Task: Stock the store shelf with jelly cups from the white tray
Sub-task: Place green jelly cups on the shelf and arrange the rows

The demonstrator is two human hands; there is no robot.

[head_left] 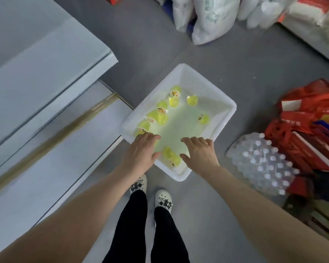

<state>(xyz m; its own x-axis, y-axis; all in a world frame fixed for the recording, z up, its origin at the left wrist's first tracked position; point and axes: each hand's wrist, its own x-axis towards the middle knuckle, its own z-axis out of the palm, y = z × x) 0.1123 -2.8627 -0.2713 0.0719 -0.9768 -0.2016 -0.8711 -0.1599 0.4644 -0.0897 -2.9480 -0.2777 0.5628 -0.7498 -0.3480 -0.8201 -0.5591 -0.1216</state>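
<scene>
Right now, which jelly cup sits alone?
The jelly cup by the white tray's right wall; the others bunch along the left wall and near corner.

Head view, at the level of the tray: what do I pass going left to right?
white shelf → white tray holding jelly cups → pack of water bottles → red bags. The left hand and right hand overlap the tray, so they are left out.

A shop aisle is shown: a white shelf at left, shrink-wrapped bottled water at right, bagged goods stacked at top.
</scene>
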